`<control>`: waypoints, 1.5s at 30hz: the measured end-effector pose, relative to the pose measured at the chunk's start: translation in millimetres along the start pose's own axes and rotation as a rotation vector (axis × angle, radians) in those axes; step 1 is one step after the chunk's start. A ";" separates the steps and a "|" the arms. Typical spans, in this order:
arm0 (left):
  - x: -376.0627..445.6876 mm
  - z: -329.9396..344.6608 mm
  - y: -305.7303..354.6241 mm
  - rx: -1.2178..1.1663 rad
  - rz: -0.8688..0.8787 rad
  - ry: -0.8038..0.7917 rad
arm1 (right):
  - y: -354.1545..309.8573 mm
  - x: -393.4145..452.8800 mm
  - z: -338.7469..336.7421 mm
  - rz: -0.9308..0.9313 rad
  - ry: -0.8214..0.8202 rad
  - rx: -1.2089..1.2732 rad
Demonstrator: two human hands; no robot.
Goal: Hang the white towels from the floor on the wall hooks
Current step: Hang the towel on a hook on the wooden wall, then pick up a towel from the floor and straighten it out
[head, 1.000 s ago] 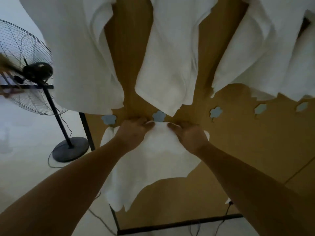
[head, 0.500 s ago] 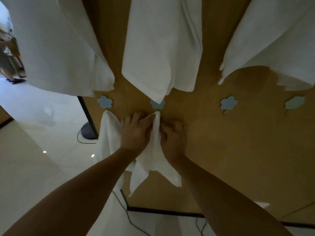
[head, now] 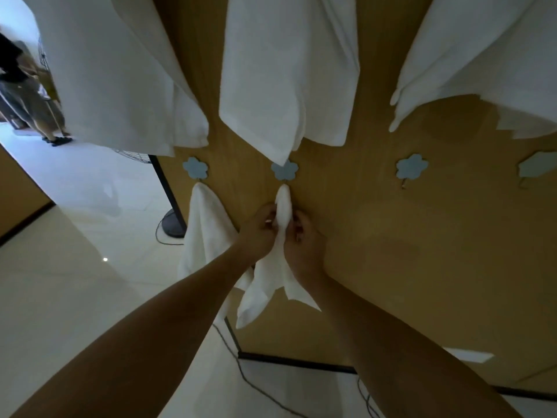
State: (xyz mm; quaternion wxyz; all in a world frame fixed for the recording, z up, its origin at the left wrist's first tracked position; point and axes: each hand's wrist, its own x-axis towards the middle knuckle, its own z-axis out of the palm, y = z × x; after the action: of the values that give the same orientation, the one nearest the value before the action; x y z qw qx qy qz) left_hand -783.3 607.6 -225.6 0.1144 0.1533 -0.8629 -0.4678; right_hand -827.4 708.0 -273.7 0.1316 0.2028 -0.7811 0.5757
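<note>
Off to the far left, a person (head: 18, 86) in dark top and loose trousers is standing on the pale floor, seen only in part behind hanging cloth. A glossy tiled floor (head: 75, 267) is spreading across the left side, catching a small bright glint of light. A standing fan's round base (head: 173, 224) is sitting on it beside the panel's edge, its dark pole (head: 164, 188) rising upward, with a sliver of the wire cage (head: 132, 155) peeking out. A thin black cable (head: 241, 375) is trailing across the floor below. A dark skirting strip (head: 301, 359) is running along the bottom of the wooden panel.
</note>
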 end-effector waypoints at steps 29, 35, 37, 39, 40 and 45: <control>-96.7 -41.0 42.0 0.432 0.835 -0.270 | -132.1 -148.0 -103.2 0.383 0.213 -0.762; -188.6 17.4 106.0 0.420 1.065 -0.406 | -170.4 -244.5 -195.7 0.505 0.332 -0.980; -233.7 39.7 127.6 0.371 1.153 -0.492 | -186.5 -289.5 -230.8 0.573 0.402 -1.027; -287.6 61.7 147.2 0.330 1.218 -0.566 | -204.6 -341.2 -264.8 0.656 0.472 -1.051; -313.6 70.7 154.7 0.312 1.239 -0.596 | -212.0 -365.8 -278.7 0.689 0.506 -1.059; -480.0 114.1 182.3 0.226 1.371 -0.791 | -258.0 -523.2 -345.9 0.842 0.686 -1.123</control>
State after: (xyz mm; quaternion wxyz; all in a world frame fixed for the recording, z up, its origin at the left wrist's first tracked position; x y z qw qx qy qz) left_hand -406.0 968.1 -159.2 0.0458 -0.5780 -0.7838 -0.2225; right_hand -254.2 1058.3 -180.5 0.2193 -0.3971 -0.8822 0.1262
